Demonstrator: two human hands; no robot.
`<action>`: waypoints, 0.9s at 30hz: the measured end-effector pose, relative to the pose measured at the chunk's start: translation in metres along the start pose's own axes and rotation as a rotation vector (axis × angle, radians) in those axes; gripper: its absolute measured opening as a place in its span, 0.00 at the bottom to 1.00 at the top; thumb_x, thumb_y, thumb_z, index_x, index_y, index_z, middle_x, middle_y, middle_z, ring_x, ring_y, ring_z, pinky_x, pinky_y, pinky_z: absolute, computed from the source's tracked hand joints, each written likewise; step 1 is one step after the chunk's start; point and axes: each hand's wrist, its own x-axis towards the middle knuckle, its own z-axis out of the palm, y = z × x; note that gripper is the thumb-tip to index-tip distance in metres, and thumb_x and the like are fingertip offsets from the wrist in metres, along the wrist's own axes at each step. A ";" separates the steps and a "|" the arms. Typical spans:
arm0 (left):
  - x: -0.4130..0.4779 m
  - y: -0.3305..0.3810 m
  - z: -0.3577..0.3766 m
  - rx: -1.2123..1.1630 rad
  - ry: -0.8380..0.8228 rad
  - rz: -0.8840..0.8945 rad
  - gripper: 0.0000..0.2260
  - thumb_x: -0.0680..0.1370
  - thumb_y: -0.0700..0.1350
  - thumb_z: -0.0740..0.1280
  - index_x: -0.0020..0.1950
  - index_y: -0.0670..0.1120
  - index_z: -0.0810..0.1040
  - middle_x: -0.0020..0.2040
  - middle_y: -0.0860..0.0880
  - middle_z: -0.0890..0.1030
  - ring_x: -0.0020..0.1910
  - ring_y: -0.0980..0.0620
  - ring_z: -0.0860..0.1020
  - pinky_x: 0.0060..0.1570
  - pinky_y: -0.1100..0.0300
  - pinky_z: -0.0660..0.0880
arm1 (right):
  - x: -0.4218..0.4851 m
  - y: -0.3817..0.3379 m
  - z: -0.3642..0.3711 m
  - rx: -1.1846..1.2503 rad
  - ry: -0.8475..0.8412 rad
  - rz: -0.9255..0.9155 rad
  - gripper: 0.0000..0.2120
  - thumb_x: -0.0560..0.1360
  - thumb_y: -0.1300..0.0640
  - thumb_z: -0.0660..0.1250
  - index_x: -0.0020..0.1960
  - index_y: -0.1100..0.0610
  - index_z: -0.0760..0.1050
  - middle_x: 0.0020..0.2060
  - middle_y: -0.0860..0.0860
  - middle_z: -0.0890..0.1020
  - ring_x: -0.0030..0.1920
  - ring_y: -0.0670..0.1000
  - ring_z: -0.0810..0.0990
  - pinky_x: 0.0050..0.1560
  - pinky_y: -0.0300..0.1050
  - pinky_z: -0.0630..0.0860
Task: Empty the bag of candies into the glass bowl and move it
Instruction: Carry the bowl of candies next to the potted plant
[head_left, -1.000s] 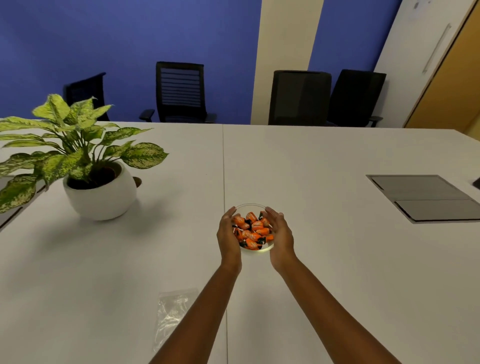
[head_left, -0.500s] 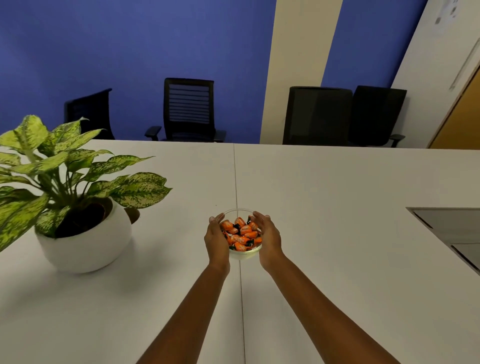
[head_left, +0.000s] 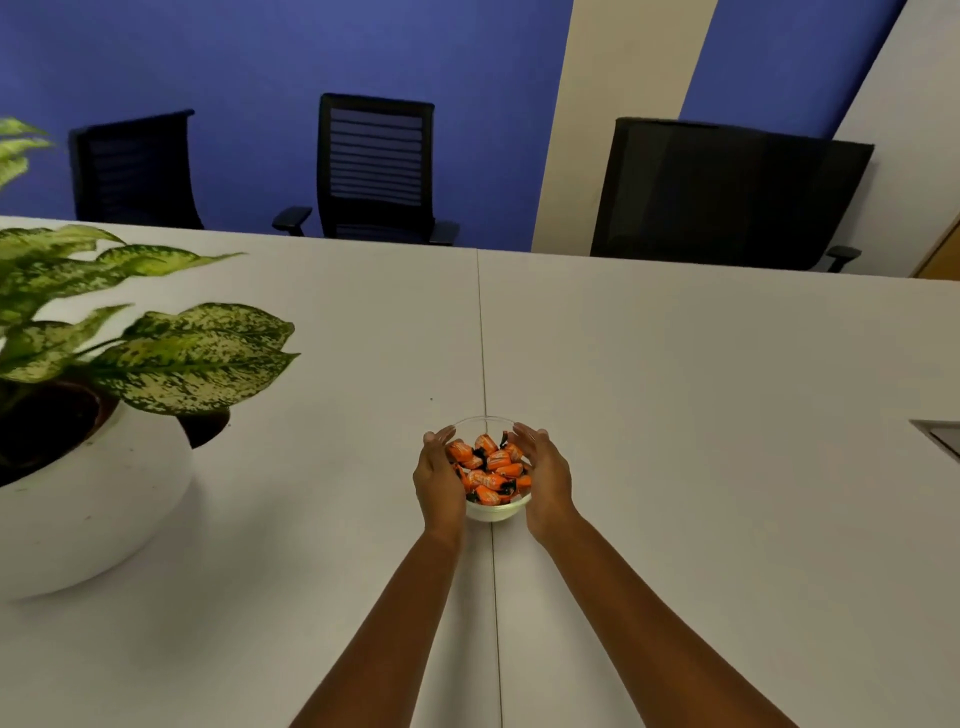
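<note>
- On the white table (head_left: 675, 389), a glass bowl (head_left: 491, 512) held orange candies (head_left: 491, 470).
- Left hand (head_left: 439, 483) and right hand (head_left: 545, 480) cupped its sides, fingers curved.
- Potted plant (head_left: 93, 467) stood well left.

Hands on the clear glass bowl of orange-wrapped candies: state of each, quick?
Left hand: cupped against the left side of the clear glass bowl of orange-wrapped candies, holding it.
Right hand: cupped against the right side, holding the same bowl.
</note>
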 end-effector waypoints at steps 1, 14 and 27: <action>0.003 -0.005 0.000 -0.004 0.005 0.001 0.21 0.82 0.51 0.47 0.62 0.44 0.75 0.64 0.40 0.76 0.64 0.42 0.73 0.69 0.46 0.68 | 0.003 0.004 -0.001 -0.006 0.001 0.001 0.18 0.81 0.54 0.50 0.60 0.59 0.74 0.62 0.57 0.78 0.53 0.52 0.74 0.56 0.45 0.68; 0.011 -0.023 0.003 -0.012 0.012 -0.011 0.21 0.82 0.51 0.47 0.62 0.45 0.75 0.65 0.41 0.75 0.64 0.44 0.73 0.61 0.56 0.68 | 0.015 0.017 -0.007 -0.019 0.029 0.002 0.18 0.81 0.54 0.50 0.60 0.59 0.74 0.61 0.58 0.78 0.56 0.53 0.75 0.60 0.48 0.69; 0.012 -0.024 0.007 0.018 0.017 -0.031 0.21 0.82 0.51 0.47 0.64 0.45 0.73 0.67 0.41 0.74 0.66 0.44 0.71 0.66 0.53 0.66 | 0.023 0.016 -0.013 -0.139 0.021 0.020 0.20 0.81 0.52 0.48 0.62 0.60 0.73 0.63 0.58 0.77 0.64 0.56 0.73 0.66 0.48 0.66</action>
